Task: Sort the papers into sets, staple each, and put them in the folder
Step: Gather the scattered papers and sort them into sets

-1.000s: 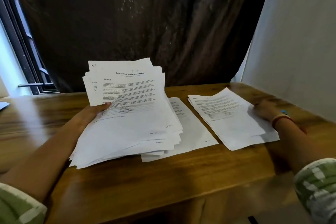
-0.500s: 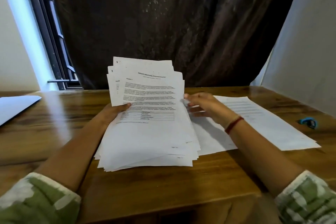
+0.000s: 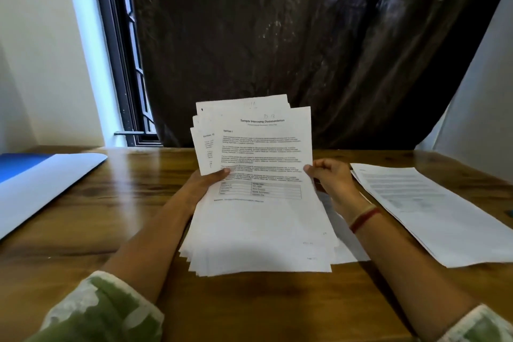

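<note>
A thick stack of printed papers [image 3: 261, 219] is tilted up in the middle of the wooden table [image 3: 116, 219], its lower edge near the table. My left hand [image 3: 206, 183] grips the stack's left side with the thumb on the top page. My right hand [image 3: 331, 179] pinches the right edge of the top sheet, headed "Sample Internship Documentation". A sorted pile of papers [image 3: 433, 211] lies flat to the right. Another sheet [image 3: 347, 247] lies flat under the stack's right side. An open blue and white folder [image 3: 41, 183] lies at the far left. No stapler is in view.
A dark plastic curtain [image 3: 291, 44] hangs behind the table. A black-framed window [image 3: 122, 64] is at the back left, and a white wall [image 3: 483, 108] stands to the right. A small dark object [image 3: 509, 212] shows at the right edge.
My right hand left the right pile, crossed leftward and took hold of the top sheet's right edge. The view swung left, bringing the folder into sight.
</note>
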`<state>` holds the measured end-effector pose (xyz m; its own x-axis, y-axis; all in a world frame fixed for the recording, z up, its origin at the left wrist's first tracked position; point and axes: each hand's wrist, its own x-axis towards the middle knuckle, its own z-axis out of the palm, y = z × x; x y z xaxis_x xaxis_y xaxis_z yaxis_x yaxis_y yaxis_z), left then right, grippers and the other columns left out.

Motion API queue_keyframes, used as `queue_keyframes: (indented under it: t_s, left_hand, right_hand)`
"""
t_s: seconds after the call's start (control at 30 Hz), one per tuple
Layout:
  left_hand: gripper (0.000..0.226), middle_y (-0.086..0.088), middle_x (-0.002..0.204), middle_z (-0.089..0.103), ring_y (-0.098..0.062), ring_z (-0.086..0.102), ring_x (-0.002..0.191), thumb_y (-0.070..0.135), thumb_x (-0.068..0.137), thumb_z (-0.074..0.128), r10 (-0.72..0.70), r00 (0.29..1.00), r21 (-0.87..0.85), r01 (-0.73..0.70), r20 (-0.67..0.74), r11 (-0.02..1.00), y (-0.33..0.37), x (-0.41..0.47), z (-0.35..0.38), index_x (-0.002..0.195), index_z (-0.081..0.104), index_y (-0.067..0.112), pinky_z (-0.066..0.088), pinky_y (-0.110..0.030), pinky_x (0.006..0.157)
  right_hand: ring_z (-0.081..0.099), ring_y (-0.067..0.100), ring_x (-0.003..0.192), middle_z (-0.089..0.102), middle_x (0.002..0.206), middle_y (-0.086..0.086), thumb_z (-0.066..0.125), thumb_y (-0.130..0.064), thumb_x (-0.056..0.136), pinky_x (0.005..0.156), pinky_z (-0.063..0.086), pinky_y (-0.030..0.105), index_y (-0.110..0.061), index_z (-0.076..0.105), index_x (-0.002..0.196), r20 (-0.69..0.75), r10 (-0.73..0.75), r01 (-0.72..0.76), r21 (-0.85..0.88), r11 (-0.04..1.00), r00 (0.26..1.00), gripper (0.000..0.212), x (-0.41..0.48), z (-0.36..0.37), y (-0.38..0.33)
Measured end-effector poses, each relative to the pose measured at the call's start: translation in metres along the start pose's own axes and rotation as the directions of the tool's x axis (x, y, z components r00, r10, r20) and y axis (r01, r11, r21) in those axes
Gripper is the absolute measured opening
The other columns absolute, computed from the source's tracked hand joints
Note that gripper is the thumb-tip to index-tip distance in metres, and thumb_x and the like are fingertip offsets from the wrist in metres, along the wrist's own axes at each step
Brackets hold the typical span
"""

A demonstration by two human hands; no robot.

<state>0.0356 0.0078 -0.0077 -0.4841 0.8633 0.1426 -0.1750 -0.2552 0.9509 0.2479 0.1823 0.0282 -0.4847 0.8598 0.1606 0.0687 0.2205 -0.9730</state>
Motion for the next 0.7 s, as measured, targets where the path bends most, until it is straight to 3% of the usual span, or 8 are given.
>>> queue_keyframes:
  t_s: [0.3,0.37,0.43,0.5,0.63,0.7]
  left_hand:
    - [0.086,-0.021,0.125,0.062,-0.040,0.062,0.109,0.010,0.042,0.096,-0.104,0.986,-0.082,0.116,0.133,0.990,0.009,-0.017,-0.027,0.120,0.061,0.007,0.056,-0.050,0.080]
    - [0.083,-0.021,0.123,0.063,-0.040,0.063,0.107,0.009,0.040,0.096,-0.115,0.984,-0.089,0.129,0.139,0.988,0.009,-0.019,-0.028,0.116,0.064,0.007,0.057,-0.050,0.079]
    - [0.080,-0.022,0.121,0.064,-0.039,0.065,0.103,0.009,0.037,0.097,-0.126,0.984,-0.076,0.136,0.128,0.988,0.009,-0.020,-0.027,0.111,0.066,0.008,0.057,-0.050,0.078]
    - [0.078,-0.021,0.118,0.065,-0.039,0.066,0.101,0.009,0.035,0.097,-0.127,0.984,-0.078,0.137,0.122,0.987,0.009,-0.019,-0.028,0.108,0.069,0.009,0.058,-0.049,0.076]
    - [0.086,-0.022,0.127,0.060,-0.041,0.061,0.111,0.010,0.044,0.096,-0.142,0.977,-0.054,0.152,0.161,0.987,0.010,-0.018,-0.030,0.123,0.060,0.007,0.055,-0.053,0.084]
    - [0.088,-0.022,0.128,0.059,-0.041,0.060,0.113,0.012,0.047,0.095,-0.144,0.979,-0.071,0.156,0.143,0.985,0.011,-0.017,-0.034,0.127,0.057,0.007,0.054,-0.053,0.086]
  right_hand:
    - [0.067,0.032,0.094,0.070,0.099,0.014,0.063,-0.009,0.091,0.087,0.056,0.045,-0.008,0.063,0.084,0.076,0.009,-0.010,0.009,1.000,0.997,0.008,-0.007,0.018,0.010]
    - [0.070,0.022,0.085,0.071,0.097,0.012,0.064,-0.008,0.091,0.075,0.059,0.033,-0.010,0.064,0.088,0.067,-0.008,0.004,0.055,0.999,0.998,0.003,-0.010,0.021,0.013]
    - [0.069,0.005,0.064,0.070,0.085,0.005,0.070,-0.009,0.087,0.054,0.052,0.017,-0.007,0.061,0.093,0.063,-0.035,0.028,0.104,0.994,0.997,0.011,-0.016,0.021,0.012]
    - [0.066,0.003,0.053,0.069,0.079,0.006,0.073,-0.007,0.083,0.047,0.049,0.014,-0.001,0.058,0.093,0.069,-0.049,0.039,0.130,0.991,0.996,0.019,-0.018,0.021,0.013]
    - [0.072,0.028,0.081,0.073,0.094,0.017,0.073,-0.008,0.082,0.069,0.061,0.035,0.010,0.062,0.096,0.067,-0.017,0.006,0.167,0.986,0.998,0.025,-0.016,0.023,0.012]
    - [0.072,0.028,0.083,0.074,0.093,0.012,0.070,-0.010,0.086,0.070,0.060,0.033,0.005,0.066,0.092,0.068,-0.014,0.003,0.157,0.988,0.998,0.017,-0.015,0.022,0.012]
